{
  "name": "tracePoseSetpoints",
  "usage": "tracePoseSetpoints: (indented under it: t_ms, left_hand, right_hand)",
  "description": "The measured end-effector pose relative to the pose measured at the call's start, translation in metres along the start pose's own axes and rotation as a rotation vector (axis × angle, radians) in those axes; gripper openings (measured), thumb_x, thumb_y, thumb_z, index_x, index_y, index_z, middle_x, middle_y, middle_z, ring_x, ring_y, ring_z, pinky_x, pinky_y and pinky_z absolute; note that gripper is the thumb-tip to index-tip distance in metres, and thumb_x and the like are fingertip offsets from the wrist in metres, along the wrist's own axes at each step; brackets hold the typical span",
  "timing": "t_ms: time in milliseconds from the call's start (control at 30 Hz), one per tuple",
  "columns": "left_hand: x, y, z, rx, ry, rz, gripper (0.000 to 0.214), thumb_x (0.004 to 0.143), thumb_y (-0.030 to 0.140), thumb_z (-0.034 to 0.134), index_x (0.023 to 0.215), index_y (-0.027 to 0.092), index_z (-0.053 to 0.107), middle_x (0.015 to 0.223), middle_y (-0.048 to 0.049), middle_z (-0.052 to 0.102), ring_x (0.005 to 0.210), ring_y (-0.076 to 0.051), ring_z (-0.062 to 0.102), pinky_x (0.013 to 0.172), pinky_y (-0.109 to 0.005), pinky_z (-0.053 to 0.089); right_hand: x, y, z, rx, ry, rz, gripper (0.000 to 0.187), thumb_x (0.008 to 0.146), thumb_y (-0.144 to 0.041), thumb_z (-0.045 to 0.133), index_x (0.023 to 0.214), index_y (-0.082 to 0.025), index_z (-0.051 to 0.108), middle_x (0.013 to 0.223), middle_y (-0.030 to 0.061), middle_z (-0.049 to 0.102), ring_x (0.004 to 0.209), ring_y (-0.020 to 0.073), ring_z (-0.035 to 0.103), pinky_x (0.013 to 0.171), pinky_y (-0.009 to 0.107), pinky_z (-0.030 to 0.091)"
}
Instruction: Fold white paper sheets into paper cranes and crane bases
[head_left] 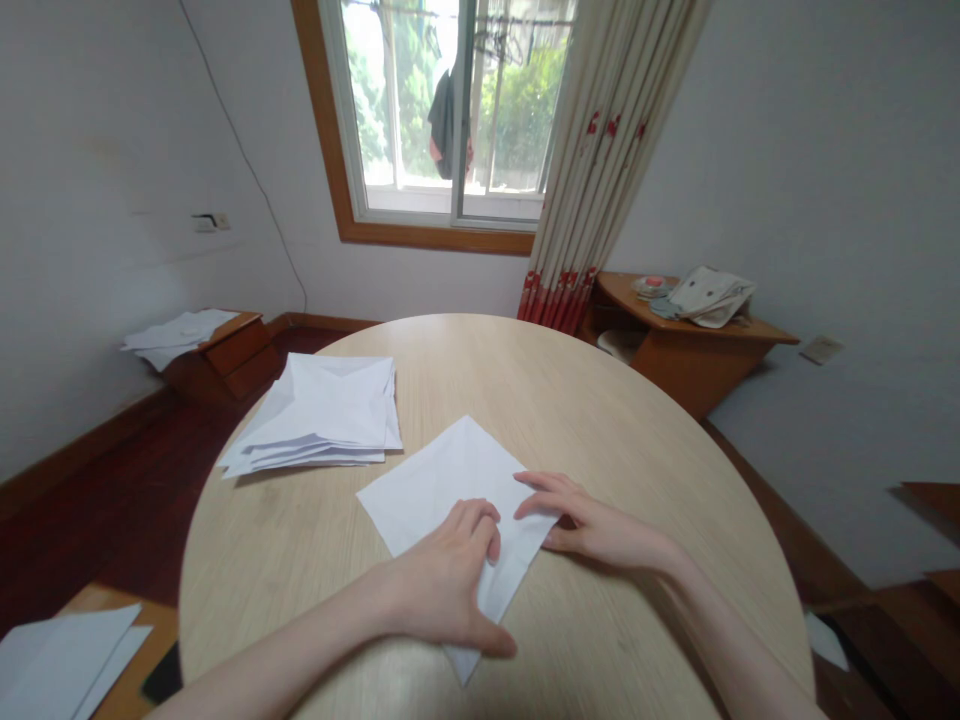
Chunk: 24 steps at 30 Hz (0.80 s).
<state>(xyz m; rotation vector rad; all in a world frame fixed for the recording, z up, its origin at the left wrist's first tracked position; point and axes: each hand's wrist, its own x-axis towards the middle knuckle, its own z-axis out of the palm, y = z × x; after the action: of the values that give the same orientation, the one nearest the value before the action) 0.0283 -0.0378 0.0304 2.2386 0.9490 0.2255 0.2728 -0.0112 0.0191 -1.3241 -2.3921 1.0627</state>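
Closest to me, I see my left hand [442, 580] lying on a white sheet of paper [457, 465]. Its fingers are bent, its thumb sticks out wide, and it has hold of nothing. The paper lies flat on the round desk [562, 380], turned like a diamond, one corner pointing at me. My right hand [589, 520] is half open at the paper's right corner, fingertips on top; I can't tell if it pinches the edge. Past the paper, on the left, sits a messy pile of white paper [337, 395]. Farther off, a soft bag [712, 295] sits on a brown stand [675, 365] on the right. Behind are a long curtain [600, 180] and a bright window [510, 130].
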Motion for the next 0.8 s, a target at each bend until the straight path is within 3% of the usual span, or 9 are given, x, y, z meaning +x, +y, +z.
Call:
tracePoseSetpoints:
  t_ms: [133,300,467,633,800]
  left_hand:
    - [-0.002,0.0,-0.007,-0.019,-0.109,0.003,0.05,0.054,0.022,0.078,0.093,0.02,0.046,0.126,-0.0105,0.042,0.12,-0.029,0.043,0.1,-0.038,0.041]
    - [-0.008,0.007,-0.022,-0.07,-0.178,-0.044,0.037,0.06,0.021,0.07,0.091,0.021,0.051,0.131,-0.0068,0.044,0.109,-0.025,0.054,0.091,-0.033,0.046]
    - [-0.012,0.014,-0.037,0.002,-0.196,-0.112,0.04,0.061,0.023,0.065,0.1,0.023,0.057,0.106,-0.0047,0.062,0.092,-0.025,0.06,0.079,-0.032,0.048]
    - [-0.011,0.012,-0.042,0.103,-0.111,-0.112,0.042,0.069,0.022,0.056,0.111,0.023,0.059,0.096,-0.005,0.068,0.087,-0.026,0.063,0.075,-0.033,0.047]
    - [-0.004,-0.003,-0.033,-0.028,-0.004,-0.088,0.028,0.081,0.025,0.053,0.106,0.022,0.065,0.101,-0.0034,0.072,0.094,-0.023,0.067,0.081,-0.03,0.048]
  right_hand:
    - [-0.001,0.01,0.001,0.121,0.049,-0.002,0.032,0.085,-0.049,0.06,0.098,-0.022,0.072,0.147,0.0109,0.042,0.138,0.0262,0.032,0.113,0.047,0.024]
    - [0.001,0.017,0.004,0.099,0.101,0.009,0.032,0.084,-0.052,0.061,0.089,-0.024,0.077,0.143,0.009,0.049,0.134,0.0277,0.039,0.113,0.048,0.022]
    - [0.003,0.015,0.003,0.017,0.13,0.025,0.014,0.082,-0.037,0.067,0.085,-0.029,0.078,0.133,0.0056,0.058,0.128,0.029,0.042,0.11,0.05,0.024]
    - [0.005,0.007,0.001,0.095,0.112,0.037,0.016,0.083,-0.024,0.061,0.08,-0.023,0.077,0.115,0.0065,0.062,0.105,0.0226,0.057,0.093,0.037,0.042]
    - [0.006,-0.002,0.001,0.135,0.149,0.034,0.013,0.081,-0.02,0.058,0.072,-0.019,0.067,0.1,0.0042,0.062,0.087,0.0187,0.059,0.078,0.031,0.045]
